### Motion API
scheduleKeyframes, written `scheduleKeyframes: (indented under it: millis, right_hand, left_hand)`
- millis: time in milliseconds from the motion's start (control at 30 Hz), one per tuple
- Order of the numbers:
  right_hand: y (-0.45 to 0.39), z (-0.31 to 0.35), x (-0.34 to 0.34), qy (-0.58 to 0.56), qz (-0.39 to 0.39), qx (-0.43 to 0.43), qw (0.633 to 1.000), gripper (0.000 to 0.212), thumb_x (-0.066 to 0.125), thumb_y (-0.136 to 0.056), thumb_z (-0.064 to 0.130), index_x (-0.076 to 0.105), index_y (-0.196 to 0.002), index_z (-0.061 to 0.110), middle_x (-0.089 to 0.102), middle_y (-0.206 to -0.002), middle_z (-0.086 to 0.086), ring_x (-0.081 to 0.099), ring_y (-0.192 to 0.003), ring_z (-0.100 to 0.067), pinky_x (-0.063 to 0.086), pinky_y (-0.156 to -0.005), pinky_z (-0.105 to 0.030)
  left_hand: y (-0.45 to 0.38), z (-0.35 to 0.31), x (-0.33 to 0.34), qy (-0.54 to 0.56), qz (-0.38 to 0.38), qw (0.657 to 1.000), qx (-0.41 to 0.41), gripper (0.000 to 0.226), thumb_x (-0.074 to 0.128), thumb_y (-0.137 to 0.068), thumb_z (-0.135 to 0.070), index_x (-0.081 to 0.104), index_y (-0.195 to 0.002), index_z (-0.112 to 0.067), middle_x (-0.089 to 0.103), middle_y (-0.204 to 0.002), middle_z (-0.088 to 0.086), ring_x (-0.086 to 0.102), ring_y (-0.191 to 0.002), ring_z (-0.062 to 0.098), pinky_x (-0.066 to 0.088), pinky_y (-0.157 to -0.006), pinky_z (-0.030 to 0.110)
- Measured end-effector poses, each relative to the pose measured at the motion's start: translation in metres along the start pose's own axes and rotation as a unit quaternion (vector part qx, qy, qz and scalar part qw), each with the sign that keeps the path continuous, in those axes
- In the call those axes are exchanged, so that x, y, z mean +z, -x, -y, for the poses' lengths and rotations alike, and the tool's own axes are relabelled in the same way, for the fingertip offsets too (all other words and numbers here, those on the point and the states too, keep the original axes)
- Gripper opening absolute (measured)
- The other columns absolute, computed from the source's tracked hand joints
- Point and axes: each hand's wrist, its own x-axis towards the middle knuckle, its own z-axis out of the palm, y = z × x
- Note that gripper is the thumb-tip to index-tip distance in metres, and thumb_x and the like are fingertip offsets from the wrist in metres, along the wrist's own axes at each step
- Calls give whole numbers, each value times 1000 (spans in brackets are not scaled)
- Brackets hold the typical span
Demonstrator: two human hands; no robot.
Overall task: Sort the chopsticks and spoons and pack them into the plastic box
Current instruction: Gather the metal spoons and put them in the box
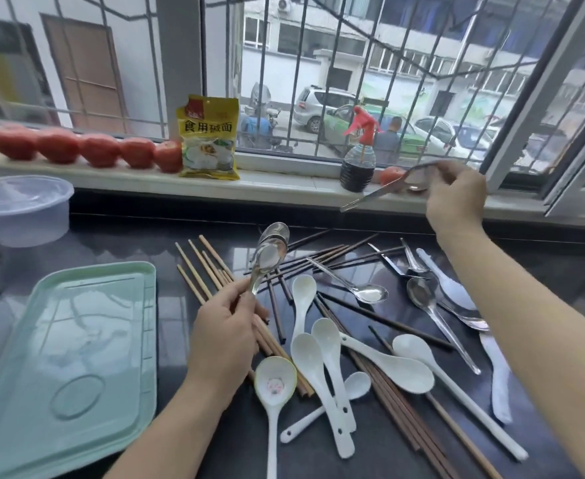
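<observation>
Sorting cutlery on the glossy dark counter

My left hand grips two stacked steel spoons; my right hand pinches another shiny metal spoon above the far edge.

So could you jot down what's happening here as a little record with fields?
Left hand: grips metal spoons by their handles
Right hand: holds another metal spoon, raised near the windowsill
Counter: scattered chopsticks, white ceramic spoons, more metal spoons
Green tray: left, nothing in it
Clear plastic box: far left
</observation>
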Motion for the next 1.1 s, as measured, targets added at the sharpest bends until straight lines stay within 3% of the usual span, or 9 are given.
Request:
scheduleKeyframes:
  millis: [100, 167, 300, 433, 600, 700, 767, 900, 1100]
  right_hand:
    - [62, 54, -23, -124, 257, -72, 956, 11, 66, -97, 12, 77, -94, 14, 77, -88, -9, 63, -74, -39, 49, -66, -44]
    - [103, 75, -19, -117, 356, -106, 921, 10, 69, -94, 11, 78, -92, 15, 77, -86, -8, 63, -71, -43, 51, -64, -49]
    - [148, 69, 18, -8, 256, -175, 951, 11, 71, -90, 10, 78, -89, 19, 68, -84, 4, 62, -66, -7, 55, -70, -34]
    - [159, 60, 32, 26, 202, -220, 954, 11, 71, -90, 9, 78, -91, 17, 64, -84, 5, 61, -76, -10, 53, -74, -32]
    - [163, 59, 41, 47, 167, -189, 967, 7, 71, -88, 12, 75, -89, 18, 62, -87, 4, 63, -77, -14, 53, -79, -38]
    - [166, 60, 41, 59, 148, -139, 977, 8, 73, -87, 14, 68, -93, 17, 55, -94, 3, 55, -77, -4, 49, -79, -23]
    - [167, 62, 40, 31, 150, -78, 985, 14, 73, -88, 17, 61, -96, 19, 54, -94, 1, 54, -80, -4, 45, -74, -12]
    - [170, 64, 38, -82, 197, 38, 976, 10, 67, -95, 14, 57, -95, 12, 63, -84, -10, 65, -56, -20, 61, -55, -41]
    - [175, 55, 42, -71, 184, -6, 980, 13, 66, -94, 22, 57, -86, 26, 68, -79, 0, 67, -63, -21, 59, -60, -44]
  left_hand:
    - [10, -11, 1, 78, 69, 992, -70, 23, 49, -107, -8, 70, -110, -16, 73, -79, 8, 40, -41, 17, 38, -42, 30]
    - [15, -15, 4, 118, 106, 982, -107, 22, 49, -106, -4, 69, -114, -9, 72, -77, 9, 49, -46, 17, 45, -43, 28]
    - [15, -20, 5, 182, 144, 963, -141, 25, 49, -106, -3, 69, -119, -5, 65, -75, 12, 66, -62, 21, 59, -56, 34]
    - [15, -23, -1, 220, 161, 949, -156, 26, 46, -108, -6, 69, -121, -5, 60, -79, 13, 69, -66, 25, 63, -58, 37]
    - [16, -19, 1, 187, 156, 960, -137, 28, 43, -111, -17, 68, -114, -4, 52, -85, 15, 45, -47, 14, 35, -45, 24]
    - [15, -14, 1, 174, 171, 962, -124, 41, 42, -111, -28, 56, -111, 10, 44, -92, 14, 29, -44, 12, 25, -44, 23]
    - [15, -14, 1, 202, 177, 954, -132, 39, 40, -112, -29, 59, -102, 4, 40, -90, 14, 27, -43, 11, 23, -42, 23]
    - [15, -15, -1, 293, 207, 918, -170, 31, 39, -111, -25, 61, -111, -4, 41, -80, 10, 28, -41, 8, 26, -36, 19]
    - [15, -16, 1, 257, 208, 928, -171, 30, 42, -110, -13, 66, -123, -3, 56, -77, 4, 34, -44, 8, 26, -38, 19]
